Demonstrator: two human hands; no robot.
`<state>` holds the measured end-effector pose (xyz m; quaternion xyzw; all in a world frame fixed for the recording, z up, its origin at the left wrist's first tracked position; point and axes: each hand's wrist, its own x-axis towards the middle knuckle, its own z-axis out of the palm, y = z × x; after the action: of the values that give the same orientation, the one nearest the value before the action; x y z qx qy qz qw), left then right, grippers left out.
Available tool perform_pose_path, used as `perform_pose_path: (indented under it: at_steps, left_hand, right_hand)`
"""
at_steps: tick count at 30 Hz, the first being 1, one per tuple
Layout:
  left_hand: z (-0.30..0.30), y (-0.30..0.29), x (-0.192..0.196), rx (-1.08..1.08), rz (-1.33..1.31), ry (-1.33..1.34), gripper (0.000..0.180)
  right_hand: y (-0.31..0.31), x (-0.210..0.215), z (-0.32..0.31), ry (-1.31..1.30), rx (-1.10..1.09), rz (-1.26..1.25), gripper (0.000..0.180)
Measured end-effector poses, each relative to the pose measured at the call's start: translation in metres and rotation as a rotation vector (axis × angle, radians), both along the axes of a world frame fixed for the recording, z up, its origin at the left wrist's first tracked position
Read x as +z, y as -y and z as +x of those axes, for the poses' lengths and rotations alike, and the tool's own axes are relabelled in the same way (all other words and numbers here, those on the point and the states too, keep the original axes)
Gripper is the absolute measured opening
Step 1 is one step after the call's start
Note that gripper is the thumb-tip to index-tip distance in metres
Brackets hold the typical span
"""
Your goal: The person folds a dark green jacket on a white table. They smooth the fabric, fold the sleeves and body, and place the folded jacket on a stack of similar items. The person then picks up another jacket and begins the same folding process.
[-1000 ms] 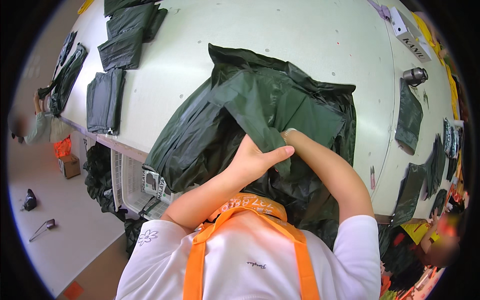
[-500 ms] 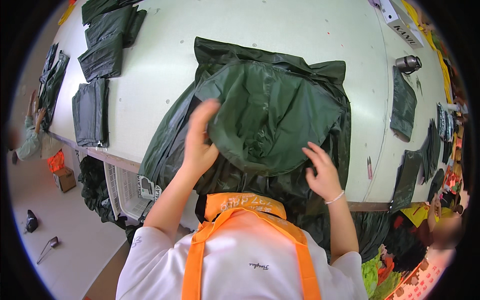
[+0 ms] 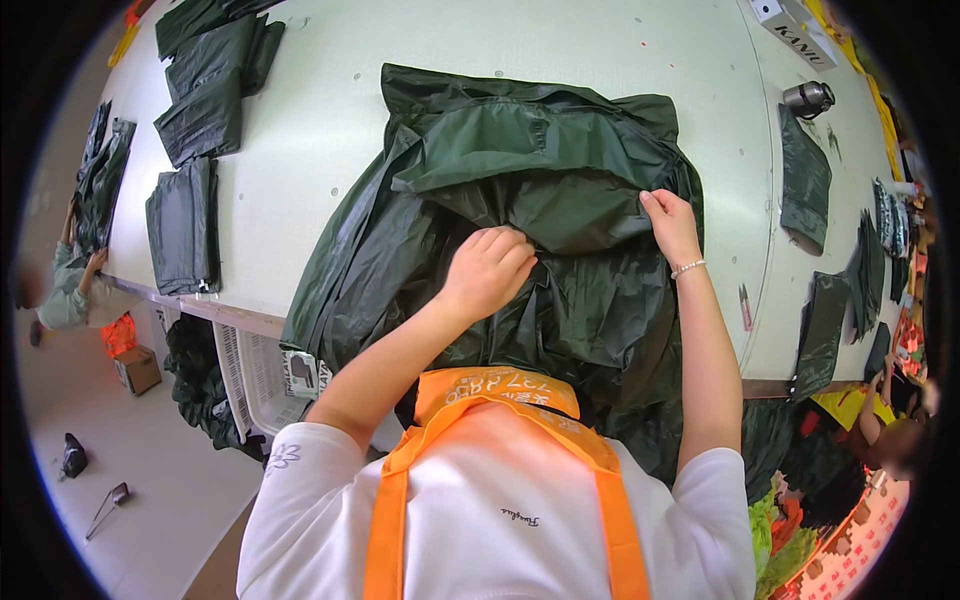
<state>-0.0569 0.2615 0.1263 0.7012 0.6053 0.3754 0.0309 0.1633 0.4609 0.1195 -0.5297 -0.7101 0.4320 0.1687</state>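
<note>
While the dark green raincoat (image 3: 520, 200) lies spread and crumpled on the pale surface (image 3: 320, 130), both hands work its middle — the left hand (image 3: 487, 268) has its grip bunched closed on a fold of the fabric, knuckles up, near the centre of the garment. The right hand (image 3: 672, 225) sits toward the raincoat's right edge, its grip pinched on the cloth there; a pale bead bracelet (image 3: 688, 268) circles that wrist. The garment's near end hangs off the front edge of the surface, against the person's orange apron (image 3: 500, 400).

Folded dark green pieces (image 3: 205, 110) lie stacked at the far left of the surface, well apart from the hands; more green pieces (image 3: 805, 185) lie on the right side. A metal flask (image 3: 808, 97) lies near the top right, just above one of those pieces. A white crate (image 3: 255, 375) stands under the surface's left front edge. Another person's sleeve (image 3: 70, 295) shows at the far left — only partly visible.
</note>
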Motion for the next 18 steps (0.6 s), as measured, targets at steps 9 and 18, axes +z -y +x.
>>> perform_pose_path:
  at_steps: [9, 18]
  left_hand:
    - [0.022, -0.031, -0.071, 0.316, -0.388, -0.029, 0.023]
    - [0.018, -0.031, -0.065, 0.225, -0.153, 0.022, 0.014]
  right_hand:
    - [0.004, -0.021, -0.010, 0.013, -0.046, -0.100, 0.031]
    - [-0.012, 0.027, -0.017, 0.210, 0.079, 0.323, 0.025]
